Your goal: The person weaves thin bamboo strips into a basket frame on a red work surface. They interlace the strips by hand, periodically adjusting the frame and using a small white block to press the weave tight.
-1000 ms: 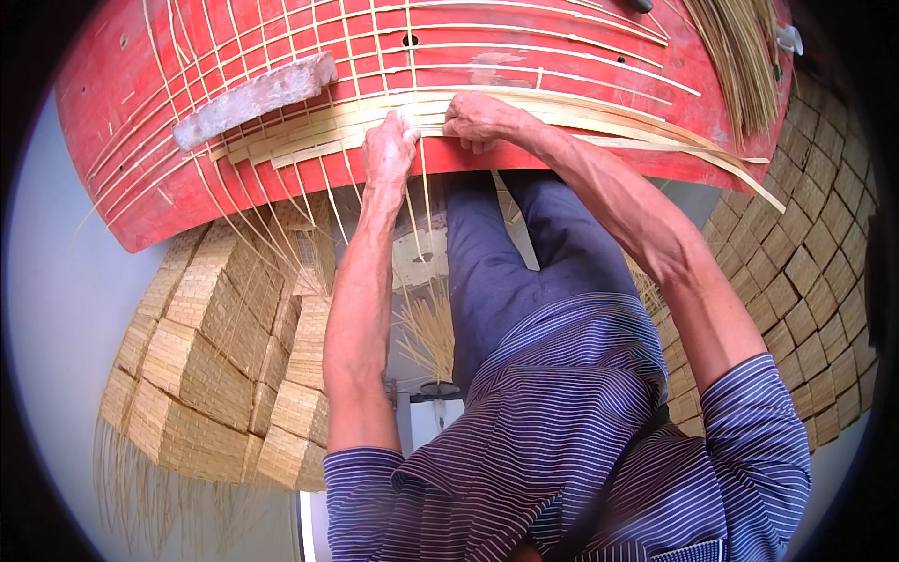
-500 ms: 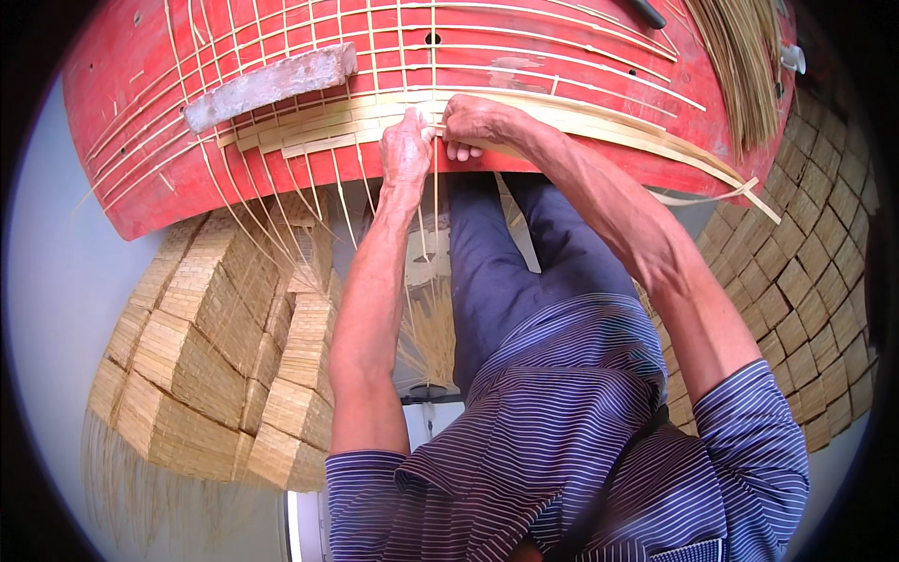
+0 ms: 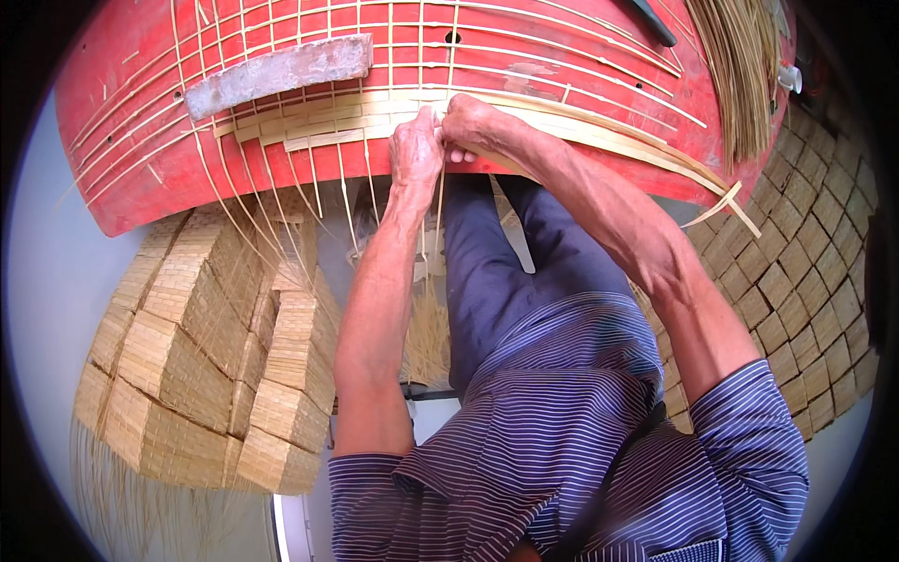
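Observation:
A curved red board (image 3: pixel 122 150) carries an open grid (image 3: pixel 403 42) of thin pale strips, with wider flat strips (image 3: pixel 571 119) interlaced along its near edge. My left hand (image 3: pixel 417 142) is closed at these strips, its thumb and fingers pinched close beside my right hand. My right hand (image 3: pixel 473 126) is curled over the band of strips with its knuckles up; what lies inside its fingers is partly hidden. A rough pale oblong block (image 3: pixel 278 75) rests on the grid at left. The long ends of the cross strips hang over the board's near edge.
A bundle of long thin straw-coloured strips (image 3: pixel 735 66) lies at the board's right end, beside a dark tool (image 3: pixel 653 23). Piles of woven straw-coloured pieces stand below at left (image 3: pixel 197 375) and at right (image 3: pixel 796 290). My legs are under the board's edge.
My left hand has moved right, up against my right hand. The loose strip ends at the right now hang lower, one bent across another. The board appears slightly shifted in view.

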Demonstrator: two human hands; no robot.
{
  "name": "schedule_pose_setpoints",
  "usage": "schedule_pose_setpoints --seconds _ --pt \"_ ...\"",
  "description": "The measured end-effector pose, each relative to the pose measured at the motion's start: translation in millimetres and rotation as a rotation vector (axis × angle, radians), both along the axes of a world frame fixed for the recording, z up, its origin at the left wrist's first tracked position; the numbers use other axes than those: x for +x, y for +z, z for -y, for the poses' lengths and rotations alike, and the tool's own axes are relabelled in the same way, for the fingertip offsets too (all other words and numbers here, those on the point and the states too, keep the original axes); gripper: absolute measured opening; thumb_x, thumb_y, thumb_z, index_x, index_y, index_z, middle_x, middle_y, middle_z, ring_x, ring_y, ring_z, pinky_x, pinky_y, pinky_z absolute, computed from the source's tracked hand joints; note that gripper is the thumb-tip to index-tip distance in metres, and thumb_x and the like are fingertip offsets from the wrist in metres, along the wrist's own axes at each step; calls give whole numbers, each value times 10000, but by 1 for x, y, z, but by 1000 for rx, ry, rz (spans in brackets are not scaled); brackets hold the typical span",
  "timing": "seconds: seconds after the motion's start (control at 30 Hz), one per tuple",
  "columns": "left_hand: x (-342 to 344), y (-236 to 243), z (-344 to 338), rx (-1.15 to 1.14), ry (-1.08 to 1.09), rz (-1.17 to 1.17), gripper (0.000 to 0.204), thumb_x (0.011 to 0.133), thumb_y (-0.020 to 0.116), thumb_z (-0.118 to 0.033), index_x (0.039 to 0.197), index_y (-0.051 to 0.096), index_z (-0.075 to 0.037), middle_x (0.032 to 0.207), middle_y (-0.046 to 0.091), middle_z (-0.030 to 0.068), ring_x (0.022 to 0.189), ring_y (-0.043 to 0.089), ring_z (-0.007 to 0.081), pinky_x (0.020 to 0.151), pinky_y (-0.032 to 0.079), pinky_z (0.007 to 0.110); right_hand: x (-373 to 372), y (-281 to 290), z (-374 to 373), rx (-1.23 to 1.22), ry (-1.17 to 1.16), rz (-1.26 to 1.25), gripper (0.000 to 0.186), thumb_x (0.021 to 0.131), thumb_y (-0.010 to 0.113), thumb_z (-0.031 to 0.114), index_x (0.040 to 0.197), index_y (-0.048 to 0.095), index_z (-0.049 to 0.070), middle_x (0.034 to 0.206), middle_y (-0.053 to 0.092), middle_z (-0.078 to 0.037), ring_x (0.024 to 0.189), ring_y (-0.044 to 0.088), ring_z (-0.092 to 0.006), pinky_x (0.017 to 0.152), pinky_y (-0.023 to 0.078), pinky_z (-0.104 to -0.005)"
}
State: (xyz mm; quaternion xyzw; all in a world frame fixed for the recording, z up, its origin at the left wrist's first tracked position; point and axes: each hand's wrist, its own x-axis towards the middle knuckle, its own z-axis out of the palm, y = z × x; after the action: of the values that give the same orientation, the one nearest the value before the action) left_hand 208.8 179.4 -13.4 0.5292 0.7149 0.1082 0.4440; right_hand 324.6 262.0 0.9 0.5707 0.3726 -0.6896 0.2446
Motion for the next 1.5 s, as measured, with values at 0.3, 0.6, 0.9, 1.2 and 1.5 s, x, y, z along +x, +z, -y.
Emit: schedule_pose_setpoints --seconds 0.3,0.6,0.9,1.2,1.5 --pt "-5 -11 -4 -12 -102 13 256 888 706 -214 970 609 8 833 678 253 828 675 443 709 516 505 44 3 2 27 82 -113 280 938 531 221 907 699 -1 780 741 -102 597 704 -198 534 595 -327" --pt "0 -7 -9 -27 -130 -91 254 879 701 -208 982 624 11 849 681 274 849 670 466 730 521 532 48 -13 -1 33 124 -132 162 887 532 100 843 657 7 655 664 -90 487 625 -190 408 499 -336" --pt "2 -7 -9 -54 -100 -80 260 862 721 -190 1020 650 4 892 693 256 858 671 459 738 526 521 39 -11 2 32 101 -87 224 903 511 89 769 681 32 653 701 -104 504 664 -194 437 540 -340" --pt "2 -6 -12 3 -107 -87 141 859 652 -128 913 637 1 805 668 253 818 664 458 704 518 523 13 8 -2 80 152 -29 310 898 497 120 691 693 0 645 712 -135 541 694 -218 519 579 -341" --pt "1 -5 -13 25 -154 -62 190 856 689 -172 910 628 0 813 663 284 806 667 480 673 526 547 31 19 -6 83 188 -55 269 848 505 98 696 688 -26 669 714 -154 568 710 -244 557 598 -340"
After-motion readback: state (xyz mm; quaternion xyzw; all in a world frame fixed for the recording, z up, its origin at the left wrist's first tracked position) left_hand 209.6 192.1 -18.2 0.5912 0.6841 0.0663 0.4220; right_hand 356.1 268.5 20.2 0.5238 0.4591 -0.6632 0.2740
